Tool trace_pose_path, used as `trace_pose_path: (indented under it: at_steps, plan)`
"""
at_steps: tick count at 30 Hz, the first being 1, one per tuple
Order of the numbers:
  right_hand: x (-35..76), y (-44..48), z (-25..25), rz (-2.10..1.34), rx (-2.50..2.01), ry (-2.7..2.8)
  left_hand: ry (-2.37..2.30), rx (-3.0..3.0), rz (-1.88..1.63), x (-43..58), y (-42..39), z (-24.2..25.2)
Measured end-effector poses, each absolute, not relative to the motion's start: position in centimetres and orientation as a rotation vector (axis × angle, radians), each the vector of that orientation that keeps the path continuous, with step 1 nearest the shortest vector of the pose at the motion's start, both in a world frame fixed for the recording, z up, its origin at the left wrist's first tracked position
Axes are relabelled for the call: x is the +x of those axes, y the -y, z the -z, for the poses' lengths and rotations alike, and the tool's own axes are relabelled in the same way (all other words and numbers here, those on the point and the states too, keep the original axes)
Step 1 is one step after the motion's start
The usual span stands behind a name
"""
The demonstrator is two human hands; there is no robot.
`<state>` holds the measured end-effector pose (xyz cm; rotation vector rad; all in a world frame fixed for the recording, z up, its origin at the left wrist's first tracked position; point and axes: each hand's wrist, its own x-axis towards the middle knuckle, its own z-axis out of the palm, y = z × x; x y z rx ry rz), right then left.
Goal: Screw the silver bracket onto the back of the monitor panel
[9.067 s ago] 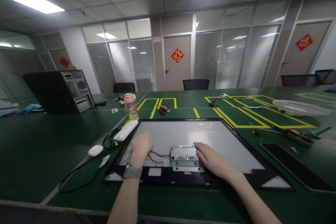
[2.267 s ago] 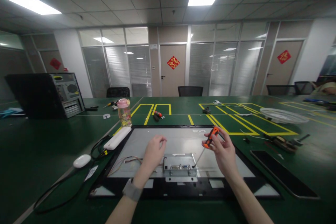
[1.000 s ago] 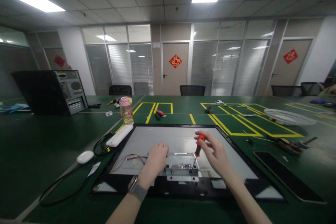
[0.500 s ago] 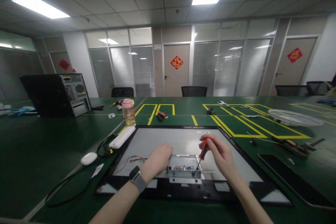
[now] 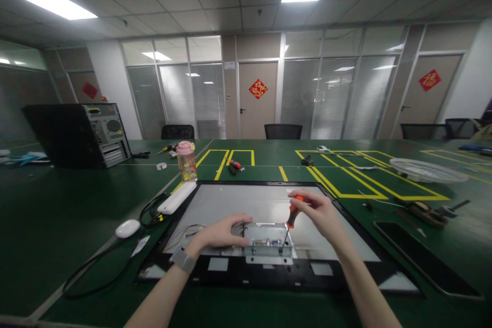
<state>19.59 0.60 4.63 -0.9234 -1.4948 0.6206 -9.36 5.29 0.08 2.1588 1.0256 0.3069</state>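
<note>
My right hand (image 5: 317,210) is closed on the red-and-black handle of a screwdriver (image 5: 293,213). The shaft points down, its tip at the right front of a metal bracket box (image 5: 269,253) with a row of connectors. At the box's left side rests my left hand (image 5: 225,232), thumb and fingers spread apart, the thumb close to or touching the box edge. Beneath both lies a flat screen panel (image 5: 230,197) with a grey back and black frame. Thin wires (image 5: 188,233) run across the panel left of the box.
Left of the panel are a white bar-shaped object (image 5: 177,198), black cables (image 5: 96,261) and a white mouse (image 5: 127,228). A pink-lidded bottle (image 5: 187,161) stands behind; a computer case (image 5: 73,136) is farther left. On the right lie a dark flat slab (image 5: 423,259) and a white oval frame (image 5: 428,170).
My left hand has shifted left and lower, its thumb now spread from the fingers. My right hand keeps the screwdriver at the box, tilted slightly differently. The view has moved a little.
</note>
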Motion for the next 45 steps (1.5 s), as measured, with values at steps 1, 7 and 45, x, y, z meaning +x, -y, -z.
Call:
trace_pose_path:
  at_steps: [1,7,45]
  plan:
    - [19.4,-0.8,-4.1,-0.520,-0.938,1.427,-1.032,2.160,-0.309,-9.4,-5.2,-0.1]
    - [18.4,-0.9,-2.8,-0.815,-0.733,1.292,-1.047,2.163,-0.312,-9.3,-5.0,-0.2]
    - [17.9,0.0,-2.4,-0.922,-0.672,1.202,-1.010,2.155,-0.350,-9.0,-4.6,-0.4]
